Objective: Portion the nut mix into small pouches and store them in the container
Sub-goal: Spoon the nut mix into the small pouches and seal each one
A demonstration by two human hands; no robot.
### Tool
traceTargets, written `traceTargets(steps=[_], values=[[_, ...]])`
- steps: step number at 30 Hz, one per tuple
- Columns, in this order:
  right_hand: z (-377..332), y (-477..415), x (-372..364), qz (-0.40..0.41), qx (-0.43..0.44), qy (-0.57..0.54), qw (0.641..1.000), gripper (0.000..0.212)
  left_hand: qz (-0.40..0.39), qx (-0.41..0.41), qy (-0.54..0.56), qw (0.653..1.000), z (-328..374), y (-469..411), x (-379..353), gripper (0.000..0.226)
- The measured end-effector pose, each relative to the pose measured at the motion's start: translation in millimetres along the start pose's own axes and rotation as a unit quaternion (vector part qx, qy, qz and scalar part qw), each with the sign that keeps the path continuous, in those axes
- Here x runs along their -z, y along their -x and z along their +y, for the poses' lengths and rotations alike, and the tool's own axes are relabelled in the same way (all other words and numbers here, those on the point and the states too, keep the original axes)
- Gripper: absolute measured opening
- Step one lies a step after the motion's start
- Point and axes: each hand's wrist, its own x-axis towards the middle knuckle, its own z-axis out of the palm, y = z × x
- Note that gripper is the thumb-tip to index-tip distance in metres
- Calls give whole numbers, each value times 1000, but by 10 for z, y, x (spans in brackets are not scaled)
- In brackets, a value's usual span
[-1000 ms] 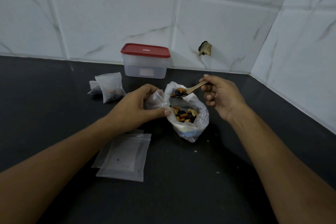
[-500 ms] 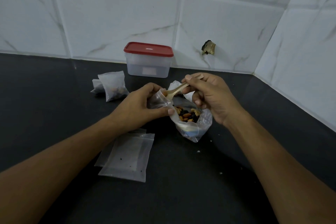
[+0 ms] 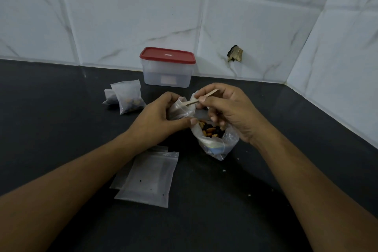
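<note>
Gripping pouch (image 3: 180,108) with left hand (image 3: 157,120), pinching spoon (image 3: 202,98) with right hand (image 3: 231,112); two filled pouches (image 3: 128,98), empty pouches (image 3: 151,178), lidded container (image 3: 167,71) awaiting.

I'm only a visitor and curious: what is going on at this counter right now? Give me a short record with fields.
left hand: holds a small pouch with its mouth open
right hand: pinches a wooden spoon, whose bowl end points into the pouch
nut mix bag: open, standing on the counter under the right hand
filled pouches: two, left of the container
empty pouches: lying flat by the left forearm
container: lid on, at the back of the counter
</note>
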Motion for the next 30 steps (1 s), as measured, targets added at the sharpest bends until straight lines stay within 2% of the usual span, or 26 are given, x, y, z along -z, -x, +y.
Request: traceTargets(steps=[8,16,18,21,23,25,27,30], values=[[7,-38,106,99,-8,-90,991,23,-1,11,-16,1000,-4,-16,27,58],[-3,-46,169,170,-27,-117,978,14,-7,16,-21,1000,17,-16,34,60],[-1,-40,223,195,0,-81,977,13,-7,17,-19,1000,26,-14,38,64],[-5,-15,304,192,104,87,972,14,-5,15,-21,1000,37,-4,41,66],[-8,0,315,130,126,199,963,10,-4,13,-22,1000,40,-5,37,65],[0,15,287,41,99,295,949,9,-3,12,-21,1000,28,-8,38,63],[2,21,266,13,93,316,944,12,-5,13,-23,1000,17,-11,46,62],[-41,24,298,68,107,275,953,14,-5,10,-18,1000,23,-11,37,62]])
